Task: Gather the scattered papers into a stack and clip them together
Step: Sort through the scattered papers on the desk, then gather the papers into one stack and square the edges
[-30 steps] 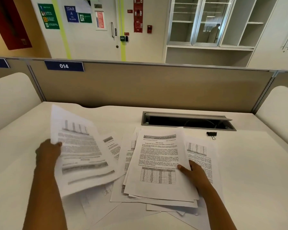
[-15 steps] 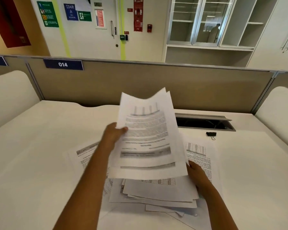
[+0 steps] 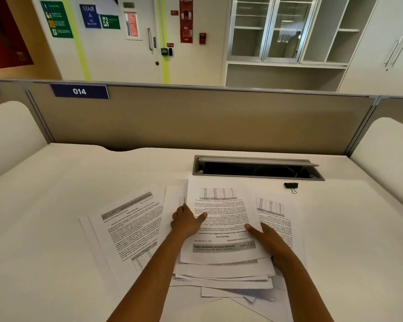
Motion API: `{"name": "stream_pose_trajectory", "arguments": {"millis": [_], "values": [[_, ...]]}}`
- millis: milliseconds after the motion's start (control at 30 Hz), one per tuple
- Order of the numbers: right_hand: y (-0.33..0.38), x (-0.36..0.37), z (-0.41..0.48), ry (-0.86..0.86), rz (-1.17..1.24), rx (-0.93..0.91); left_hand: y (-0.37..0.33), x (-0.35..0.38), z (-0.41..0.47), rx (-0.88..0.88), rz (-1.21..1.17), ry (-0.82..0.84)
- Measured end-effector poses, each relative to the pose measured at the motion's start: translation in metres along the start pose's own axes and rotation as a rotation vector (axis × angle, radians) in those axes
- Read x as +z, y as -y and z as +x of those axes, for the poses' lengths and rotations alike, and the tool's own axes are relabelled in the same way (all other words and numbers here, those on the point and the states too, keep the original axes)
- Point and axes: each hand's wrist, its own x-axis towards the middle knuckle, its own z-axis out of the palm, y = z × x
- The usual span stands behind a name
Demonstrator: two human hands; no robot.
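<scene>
White desk (image 3: 56,263) holds everything. On it sits the messy pile of papers (image 3: 221,270), with edges poking out all ways. More loose sheets (image 3: 130,226) lie just to the left of the pile, not yet gathered. The left hand (image 3: 186,220) presses flat and open on the pile's left edge, holding nothing. The right hand (image 3: 268,240) lies open on the pile's right side, thumb on the top page. The small black clip (image 3: 290,185) waits well apart, far right. If the hands push too fast, slippery pages could slide off or bend, and a crooked pile may not fit the clip.
</scene>
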Motion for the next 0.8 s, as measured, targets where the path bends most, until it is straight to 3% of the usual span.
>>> {"name": "stream_pose_trajectory", "arguments": {"millis": [167,267,367,567,800], "values": [[0.004,-0.003,-0.005,-0.007,0.053,-0.036,0.002,-0.022,-0.002,-0.064,-0.337,-0.046],[0.009,-0.004,-0.01,0.001,0.075,-0.073,0.006,-0.037,-0.009,-0.048,-0.489,0.12],[0.02,-0.003,-0.015,0.001,0.092,-0.138,0.0,-0.047,-0.021,0.113,-0.627,0.21],[0.06,0.004,-0.02,-0.129,0.182,-0.363,-0.038,-0.06,-0.043,0.473,-0.807,-0.125],[0.087,0.008,-0.035,-0.231,0.219,-0.486,-0.058,-0.068,-0.059,0.464,-0.783,-0.287]]}}
